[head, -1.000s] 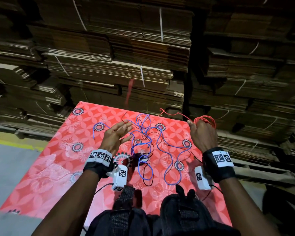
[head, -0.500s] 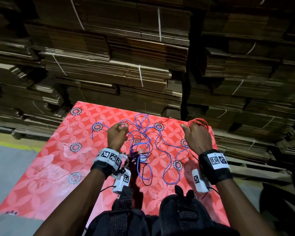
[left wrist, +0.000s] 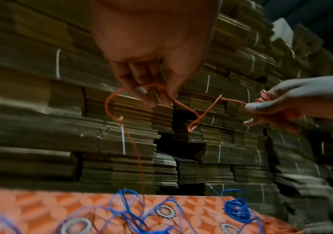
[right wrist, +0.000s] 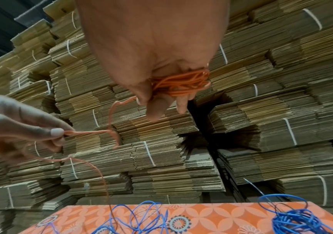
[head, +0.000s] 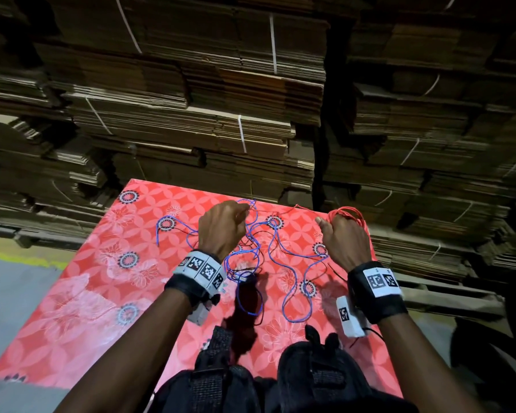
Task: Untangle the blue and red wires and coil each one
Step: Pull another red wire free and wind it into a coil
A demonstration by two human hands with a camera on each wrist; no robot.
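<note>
The red wire [left wrist: 193, 114] runs slack through the air between my two hands. My left hand [head: 242, 210] pinches it between thumb and fingertips above the table's far middle, and from there it drops to the cloth. My right hand [head: 329, 222] grips a coil of the red wire [head: 347, 214] wound in several loops, seen close in the right wrist view as the red coil [right wrist: 181, 82]. The blue wire [head: 295, 254] lies loose and looping on the red floral table [head: 87, 293], crossed by a thin dark wire. Part of it is bunched in a blue clump [right wrist: 293, 221] at the right.
Tall stacks of strapped flat cardboard [head: 191, 114] rise right behind the table's far edge and to the right. Grey floor with a yellow line [head: 12, 257] lies to the left. A black pack [head: 280, 383] hangs at my chest over the near edge.
My left hand, open over the blue wire a second ago, has closed on the red wire and lifted it toward the far edge. My right hand still holds the red coil.
</note>
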